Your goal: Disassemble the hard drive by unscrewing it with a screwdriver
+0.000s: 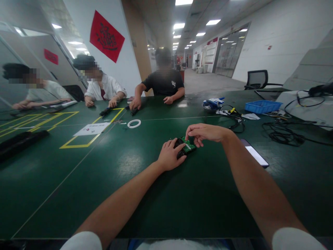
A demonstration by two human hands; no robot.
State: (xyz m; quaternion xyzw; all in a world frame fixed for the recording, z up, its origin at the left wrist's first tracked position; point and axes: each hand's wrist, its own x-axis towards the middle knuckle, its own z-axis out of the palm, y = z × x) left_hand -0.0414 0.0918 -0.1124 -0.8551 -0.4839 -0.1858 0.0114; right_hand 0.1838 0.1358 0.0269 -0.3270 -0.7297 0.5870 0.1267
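Note:
On the green table lies a small black-cased device with a bare green circuit board [189, 147]. My left hand [170, 155] grips its left end, with the index finger laid over the board and the thumb along the near side. Just above the board's right end hovers my right hand [201, 133], its fingers bent and drawn together, pointing down at the board. Whatever sits between those fingertips, if anything, is too small to make out. The underside of the device is hidden.
A phone with a lit screen [256, 156] lies by my right forearm. Beyond it are black cables [282, 133], a blue tray [262, 106] and a blue-white bundle [212, 104]. A white ring [134, 123] and a paper sheet [92, 128] lie left. Several people sit across.

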